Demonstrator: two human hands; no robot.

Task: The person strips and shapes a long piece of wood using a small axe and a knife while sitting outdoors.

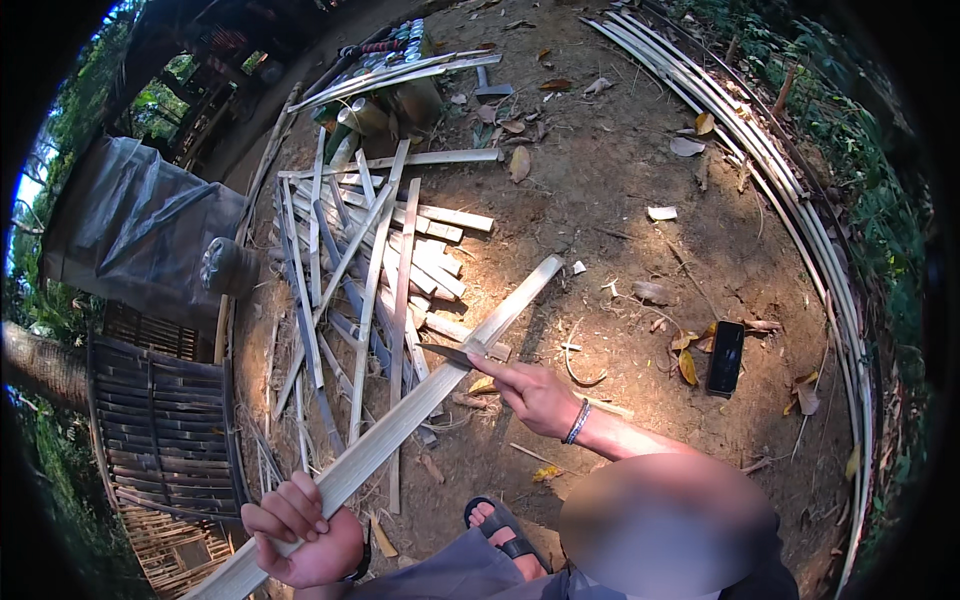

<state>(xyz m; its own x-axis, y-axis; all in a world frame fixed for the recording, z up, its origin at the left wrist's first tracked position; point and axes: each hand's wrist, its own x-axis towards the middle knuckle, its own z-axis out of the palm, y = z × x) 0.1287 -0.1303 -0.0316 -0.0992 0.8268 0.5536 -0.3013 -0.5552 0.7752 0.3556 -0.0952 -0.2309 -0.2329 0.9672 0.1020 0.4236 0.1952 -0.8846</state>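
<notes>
A long pale bamboo slat (400, 422) slants from the lower left up to the middle of the view. My left hand (312, 535) is closed around its lower part, fingers wrapped over the edge. Farther up, my right hand (540, 398) grips a knife (446, 353), its dark blade lying across the slat's face. My index finger stretches along the knife toward the slat; the handle is mostly hidden in my hand. Behind the slat, a loose pile of split bamboo strips (372, 300) lies on the ground.
Long thin poles (760, 150) curve along the right side. A black phone (726, 358) lies on the dirt among dry leaves. A hammer (490, 84) rests near cut bamboo stems (365, 117) at the back. To the left stand a bamboo slat panel (165, 430) and a plastic-covered stack (140, 220).
</notes>
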